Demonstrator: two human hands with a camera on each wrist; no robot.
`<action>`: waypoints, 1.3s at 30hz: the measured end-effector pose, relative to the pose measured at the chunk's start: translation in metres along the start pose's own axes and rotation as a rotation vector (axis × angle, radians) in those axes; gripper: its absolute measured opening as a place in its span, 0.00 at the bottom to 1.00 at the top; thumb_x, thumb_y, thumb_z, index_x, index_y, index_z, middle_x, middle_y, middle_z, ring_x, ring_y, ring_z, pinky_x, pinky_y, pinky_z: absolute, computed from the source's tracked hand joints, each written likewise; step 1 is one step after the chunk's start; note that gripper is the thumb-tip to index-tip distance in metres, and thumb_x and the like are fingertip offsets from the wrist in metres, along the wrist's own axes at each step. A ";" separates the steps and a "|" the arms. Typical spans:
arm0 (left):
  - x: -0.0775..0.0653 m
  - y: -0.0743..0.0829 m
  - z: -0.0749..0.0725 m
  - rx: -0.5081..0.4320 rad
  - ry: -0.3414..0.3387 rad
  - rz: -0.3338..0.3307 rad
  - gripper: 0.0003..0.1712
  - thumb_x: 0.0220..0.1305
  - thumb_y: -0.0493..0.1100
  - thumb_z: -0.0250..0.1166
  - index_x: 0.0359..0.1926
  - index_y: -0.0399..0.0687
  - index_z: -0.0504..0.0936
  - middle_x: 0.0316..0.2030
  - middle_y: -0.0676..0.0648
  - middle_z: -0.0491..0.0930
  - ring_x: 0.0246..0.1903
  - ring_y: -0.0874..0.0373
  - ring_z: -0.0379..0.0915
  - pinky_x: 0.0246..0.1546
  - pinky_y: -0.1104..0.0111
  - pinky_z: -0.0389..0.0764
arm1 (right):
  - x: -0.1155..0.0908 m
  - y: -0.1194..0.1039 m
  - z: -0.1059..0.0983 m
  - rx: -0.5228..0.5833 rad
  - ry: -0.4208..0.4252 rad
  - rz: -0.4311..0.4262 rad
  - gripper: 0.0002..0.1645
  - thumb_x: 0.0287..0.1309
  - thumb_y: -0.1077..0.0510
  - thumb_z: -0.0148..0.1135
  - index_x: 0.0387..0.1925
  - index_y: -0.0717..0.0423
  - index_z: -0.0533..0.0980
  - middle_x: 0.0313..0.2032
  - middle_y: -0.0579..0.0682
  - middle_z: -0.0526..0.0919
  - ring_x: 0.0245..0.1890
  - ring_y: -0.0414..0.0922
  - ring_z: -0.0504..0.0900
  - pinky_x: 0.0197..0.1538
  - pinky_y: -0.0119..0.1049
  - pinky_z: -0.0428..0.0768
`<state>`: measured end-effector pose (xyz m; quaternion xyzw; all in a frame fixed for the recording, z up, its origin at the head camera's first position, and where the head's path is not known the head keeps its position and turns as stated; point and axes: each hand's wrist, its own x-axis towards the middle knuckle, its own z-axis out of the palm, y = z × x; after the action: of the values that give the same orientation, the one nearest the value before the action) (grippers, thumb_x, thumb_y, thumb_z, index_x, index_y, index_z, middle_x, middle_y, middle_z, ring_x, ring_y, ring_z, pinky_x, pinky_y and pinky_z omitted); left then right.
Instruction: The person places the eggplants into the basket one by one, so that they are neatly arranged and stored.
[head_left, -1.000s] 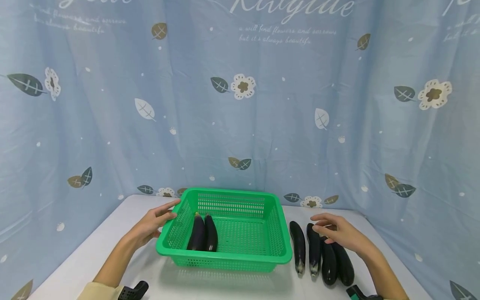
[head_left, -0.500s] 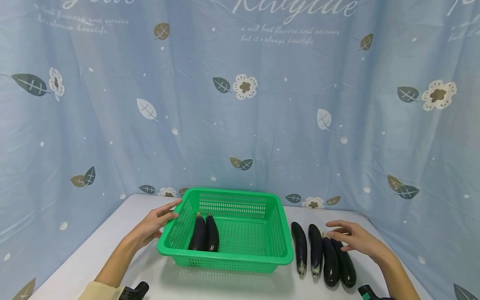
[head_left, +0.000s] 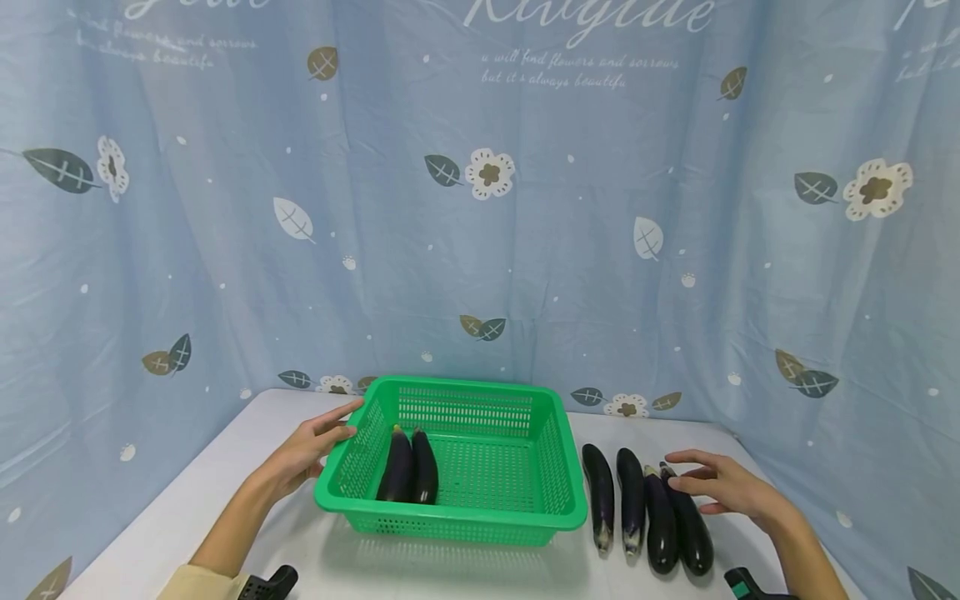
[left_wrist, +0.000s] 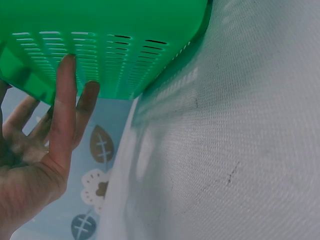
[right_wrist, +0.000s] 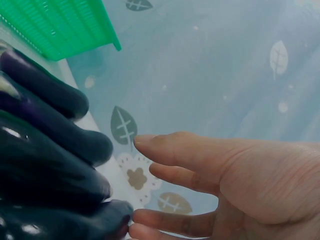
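In the head view my left hand (head_left: 303, 452) is at the left side of a green plastic basket (head_left: 450, 523). Its fingers are mostly straight, touching the slotted outer wall (left_wrist: 120, 55) and rim in the left wrist view. Two dark eggplants (head_left: 396, 471) lie side by side inside the basket at its left. My right hand (head_left: 731, 485) hovers over the top end of the rightmost eggplant (head_left: 692, 533) on the table, thumb and fingers spread apart. The right wrist view shows the fingertips (right_wrist: 142, 217) right at that eggplant's end, with nothing between thumb and fingers.
Three more eggplants (head_left: 632, 500) lie in a row between the basket and my right hand. They rest on a white table (head_left: 420, 575). A blue curtain (head_left: 480, 250) with leaves and flowers hangs behind the table and along its sides.
My right hand has moved to the right, from above the middle eggplants to the top of the rightmost one. The left hand and basket keep their places.
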<state>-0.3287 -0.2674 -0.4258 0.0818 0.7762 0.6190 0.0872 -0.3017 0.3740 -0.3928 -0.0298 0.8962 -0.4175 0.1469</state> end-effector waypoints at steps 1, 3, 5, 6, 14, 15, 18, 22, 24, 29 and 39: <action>0.000 0.000 0.000 0.000 0.000 0.001 0.39 0.69 0.56 0.60 0.76 0.66 0.55 0.77 0.35 0.45 0.74 0.32 0.39 0.17 0.69 0.60 | 0.000 0.001 0.000 -0.001 0.003 0.006 0.41 0.65 0.43 0.60 0.70 0.63 0.62 0.62 0.70 0.72 0.56 0.58 0.79 0.48 0.52 0.81; 0.000 0.000 0.000 0.001 0.001 0.002 0.39 0.69 0.56 0.60 0.76 0.66 0.55 0.77 0.35 0.45 0.74 0.32 0.39 0.17 0.69 0.60 | 0.000 0.004 -0.001 -0.005 0.012 0.020 0.41 0.64 0.43 0.61 0.69 0.63 0.62 0.62 0.70 0.72 0.55 0.57 0.79 0.48 0.52 0.82; -0.001 0.000 0.000 0.006 0.004 0.003 0.38 0.69 0.56 0.60 0.76 0.66 0.55 0.77 0.35 0.46 0.74 0.32 0.40 0.16 0.70 0.59 | 0.001 0.007 -0.002 -0.002 0.018 0.039 0.42 0.63 0.43 0.62 0.69 0.63 0.63 0.60 0.69 0.74 0.54 0.55 0.80 0.47 0.52 0.82; -0.001 0.000 0.000 0.009 0.006 0.002 0.38 0.69 0.56 0.60 0.76 0.67 0.56 0.77 0.35 0.46 0.74 0.32 0.40 0.16 0.70 0.59 | 0.001 0.008 -0.003 0.000 0.018 0.048 0.42 0.63 0.44 0.63 0.69 0.63 0.63 0.59 0.69 0.74 0.53 0.55 0.80 0.46 0.51 0.82; -0.001 -0.001 0.000 0.008 0.005 0.006 0.38 0.69 0.56 0.60 0.76 0.66 0.55 0.77 0.35 0.44 0.74 0.32 0.40 0.16 0.70 0.59 | 0.007 0.020 -0.001 0.019 0.003 0.142 0.42 0.60 0.46 0.66 0.69 0.61 0.63 0.51 0.60 0.80 0.44 0.47 0.82 0.41 0.45 0.81; -0.001 -0.001 -0.001 0.008 0.004 0.008 0.38 0.69 0.56 0.59 0.76 0.66 0.55 0.77 0.35 0.44 0.74 0.32 0.40 0.16 0.70 0.59 | 0.007 0.021 -0.001 0.020 0.004 0.149 0.42 0.60 0.46 0.67 0.68 0.60 0.63 0.50 0.59 0.80 0.43 0.46 0.82 0.41 0.45 0.81; 0.000 -0.001 -0.001 0.006 0.000 0.011 0.38 0.70 0.56 0.59 0.76 0.67 0.55 0.77 0.35 0.43 0.74 0.32 0.40 0.16 0.71 0.60 | 0.010 0.024 0.001 0.020 -0.009 0.152 0.42 0.59 0.48 0.67 0.69 0.60 0.63 0.49 0.58 0.80 0.43 0.47 0.81 0.41 0.45 0.81; -0.001 -0.002 -0.001 0.009 0.002 0.009 0.38 0.69 0.56 0.59 0.76 0.67 0.55 0.77 0.35 0.43 0.74 0.32 0.39 0.16 0.71 0.60 | 0.012 0.026 0.002 0.026 -0.018 0.158 0.42 0.59 0.48 0.68 0.68 0.59 0.63 0.49 0.58 0.80 0.44 0.48 0.81 0.42 0.47 0.82; -0.001 -0.002 -0.001 0.011 0.007 0.003 0.38 0.69 0.57 0.59 0.76 0.67 0.55 0.77 0.35 0.43 0.74 0.31 0.39 0.16 0.71 0.60 | 0.013 0.027 0.003 0.030 -0.023 0.159 0.41 0.59 0.48 0.68 0.68 0.59 0.63 0.49 0.59 0.79 0.44 0.48 0.81 0.42 0.48 0.82; -0.002 -0.001 -0.001 0.010 0.012 -0.007 0.38 0.69 0.57 0.59 0.76 0.67 0.55 0.77 0.36 0.43 0.75 0.32 0.38 0.17 0.69 0.58 | 0.012 0.028 0.004 0.053 -0.033 0.153 0.40 0.59 0.50 0.68 0.68 0.58 0.63 0.50 0.61 0.78 0.44 0.49 0.81 0.43 0.51 0.82; 0.000 -0.001 0.000 0.007 0.003 -0.007 0.38 0.69 0.57 0.59 0.76 0.68 0.56 0.78 0.37 0.41 0.75 0.32 0.37 0.17 0.69 0.58 | 0.011 0.029 0.005 0.058 -0.039 0.140 0.41 0.57 0.51 0.70 0.67 0.58 0.64 0.50 0.63 0.76 0.44 0.49 0.81 0.43 0.53 0.82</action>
<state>-0.3291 -0.2681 -0.4269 0.0788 0.7787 0.6161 0.0879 -0.3083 0.3868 -0.4203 0.0290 0.8807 -0.4311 0.1939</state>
